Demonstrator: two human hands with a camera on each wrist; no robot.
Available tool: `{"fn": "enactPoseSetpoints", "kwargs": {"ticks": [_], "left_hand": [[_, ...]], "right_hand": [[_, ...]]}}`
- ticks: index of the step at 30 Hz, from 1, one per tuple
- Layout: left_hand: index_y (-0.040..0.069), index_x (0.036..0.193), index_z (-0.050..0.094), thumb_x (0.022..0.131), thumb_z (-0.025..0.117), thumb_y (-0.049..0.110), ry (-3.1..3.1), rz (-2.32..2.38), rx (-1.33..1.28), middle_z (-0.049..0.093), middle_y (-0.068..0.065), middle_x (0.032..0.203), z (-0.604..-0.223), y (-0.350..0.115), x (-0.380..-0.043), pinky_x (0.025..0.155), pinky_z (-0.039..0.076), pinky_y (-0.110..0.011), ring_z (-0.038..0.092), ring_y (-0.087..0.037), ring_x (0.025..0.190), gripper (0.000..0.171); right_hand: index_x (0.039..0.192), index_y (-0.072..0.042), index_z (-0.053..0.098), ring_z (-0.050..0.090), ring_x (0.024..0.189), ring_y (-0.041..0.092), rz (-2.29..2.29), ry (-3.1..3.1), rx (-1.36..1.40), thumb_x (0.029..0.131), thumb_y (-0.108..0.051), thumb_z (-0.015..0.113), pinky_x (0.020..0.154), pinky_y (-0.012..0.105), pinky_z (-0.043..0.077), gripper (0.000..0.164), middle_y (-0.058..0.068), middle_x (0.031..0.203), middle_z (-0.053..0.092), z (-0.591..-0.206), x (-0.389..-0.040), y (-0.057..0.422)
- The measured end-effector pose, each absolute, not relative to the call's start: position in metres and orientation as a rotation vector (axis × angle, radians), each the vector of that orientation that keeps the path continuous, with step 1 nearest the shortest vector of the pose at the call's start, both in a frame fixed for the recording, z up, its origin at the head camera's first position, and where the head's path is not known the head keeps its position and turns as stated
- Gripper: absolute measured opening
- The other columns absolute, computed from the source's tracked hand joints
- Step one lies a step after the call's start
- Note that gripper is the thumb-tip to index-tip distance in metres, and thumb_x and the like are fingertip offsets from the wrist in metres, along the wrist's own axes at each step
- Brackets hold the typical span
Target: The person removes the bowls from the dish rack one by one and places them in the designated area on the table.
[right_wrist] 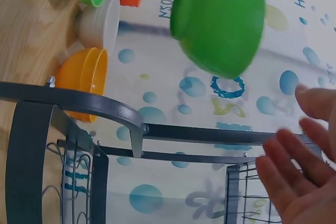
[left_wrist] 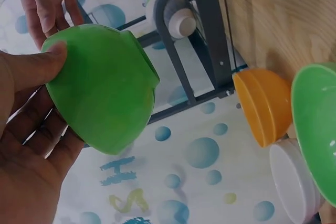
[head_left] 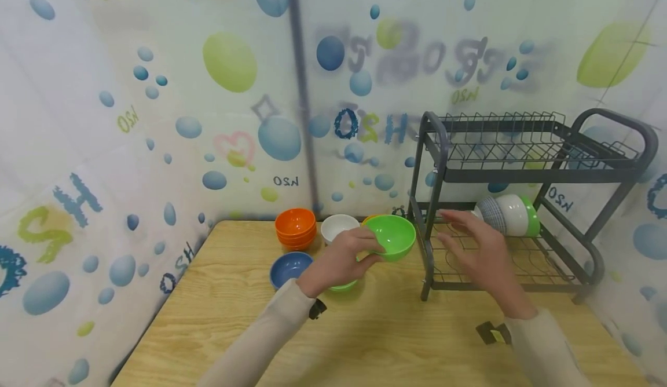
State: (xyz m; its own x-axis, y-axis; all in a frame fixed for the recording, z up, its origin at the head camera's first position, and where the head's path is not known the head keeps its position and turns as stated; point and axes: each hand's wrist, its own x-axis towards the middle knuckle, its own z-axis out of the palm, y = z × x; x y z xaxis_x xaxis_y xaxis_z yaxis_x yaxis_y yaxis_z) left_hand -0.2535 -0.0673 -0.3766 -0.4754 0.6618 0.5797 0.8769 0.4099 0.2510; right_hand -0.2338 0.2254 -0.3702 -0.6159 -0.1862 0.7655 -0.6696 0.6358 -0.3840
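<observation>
My left hand [head_left: 344,259] holds a green bowl [head_left: 394,237] by its rim, raised above the table just left of the rack. In the left wrist view the thumb lies on the outside of this bowl [left_wrist: 105,87] and the fingers are on its far side. My right hand [head_left: 482,254] is held apart from the bowl with fingers extended, in front of the rack's lower shelf, and holds nothing. Another green bowl [head_left: 344,287] stands on the table under my left hand, mostly hidden by it. A blue bowl [head_left: 289,267] sits left of that hand.
A stack of orange bowls [head_left: 295,230] and white bowls [head_left: 339,226] stand at the table's back, with yellow bowls [right_wrist: 84,80] beside the rack. The two-tier dark dish rack [head_left: 521,175] stands at right. On its lower shelf, several nested bowls [head_left: 513,215] lie on their side.
</observation>
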Motion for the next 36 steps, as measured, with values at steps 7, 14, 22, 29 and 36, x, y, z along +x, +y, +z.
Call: {"fn": "enactPoseSetpoints", "kwargs": {"ticks": [7, 14, 22, 29, 36], "left_hand": [[0.013, 0.097, 0.081, 0.088, 0.081, 0.013, -2.359, -0.706, -1.201, 0.075, 0.004, 0.091, -0.388, -0.080, -0.263, 0.079, 0.056, -0.021, 0.067, -0.010, 0.086, 0.009], [0.014, 0.095, 0.082, 0.088, 0.082, 0.014, -2.454, -0.687, -1.069, 0.074, 0.005, 0.088, -0.398, -0.093, -0.267, 0.079, 0.057, -0.023, 0.066, -0.009, 0.085, 0.007], [0.015, 0.093, 0.082, 0.088, 0.081, 0.014, -2.493, -0.591, -0.997, 0.075, 0.006, 0.088, -0.415, -0.110, -0.270, 0.080, 0.058, -0.026, 0.067, -0.009, 0.085, 0.005], [0.015, 0.093, 0.082, 0.087, 0.082, 0.015, -2.555, -0.563, -0.950, 0.076, 0.006, 0.089, -0.430, -0.125, -0.264, 0.080, 0.058, -0.026, 0.067, -0.009, 0.086, 0.006], [0.016, 0.094, 0.083, 0.086, 0.083, 0.018, -2.620, -0.509, -0.918, 0.076, 0.006, 0.091, -0.443, -0.133, -0.255, 0.082, 0.060, -0.029, 0.069, -0.010, 0.087, 0.008]], "right_hand": [[0.147, -0.014, 0.053, 0.061, 0.127, 0.029, 1.124, -2.349, 0.381, 0.098, -0.028, 0.071, 0.106, 0.025, 0.050, 0.054, 0.009, 0.145, 0.061, -0.363, -0.246, 0.224], [0.152, -0.009, 0.048, 0.060, 0.132, 0.031, 1.263, -2.374, 0.284, 0.100, -0.037, 0.067, 0.107, 0.037, 0.050, 0.062, 0.013, 0.148, 0.058, -0.358, -0.266, 0.216], [0.141, -0.007, 0.058, 0.063, 0.126, 0.034, 1.320, -2.372, 0.230, 0.102, -0.040, 0.063, 0.107, 0.053, 0.051, 0.051, 0.016, 0.138, 0.065, -0.356, -0.281, 0.211], [0.137, -0.006, 0.061, 0.063, 0.127, 0.036, 1.356, -2.381, 0.175, 0.101, -0.042, 0.063, 0.108, 0.056, 0.049, 0.051, 0.017, 0.136, 0.066, -0.355, -0.285, 0.211], [0.136, -0.006, 0.060, 0.063, 0.125, 0.036, 1.336, -2.406, 0.185, 0.102, -0.042, 0.062, 0.107, 0.057, 0.049, 0.050, 0.018, 0.135, 0.067, -0.356, -0.287, 0.213]]}}
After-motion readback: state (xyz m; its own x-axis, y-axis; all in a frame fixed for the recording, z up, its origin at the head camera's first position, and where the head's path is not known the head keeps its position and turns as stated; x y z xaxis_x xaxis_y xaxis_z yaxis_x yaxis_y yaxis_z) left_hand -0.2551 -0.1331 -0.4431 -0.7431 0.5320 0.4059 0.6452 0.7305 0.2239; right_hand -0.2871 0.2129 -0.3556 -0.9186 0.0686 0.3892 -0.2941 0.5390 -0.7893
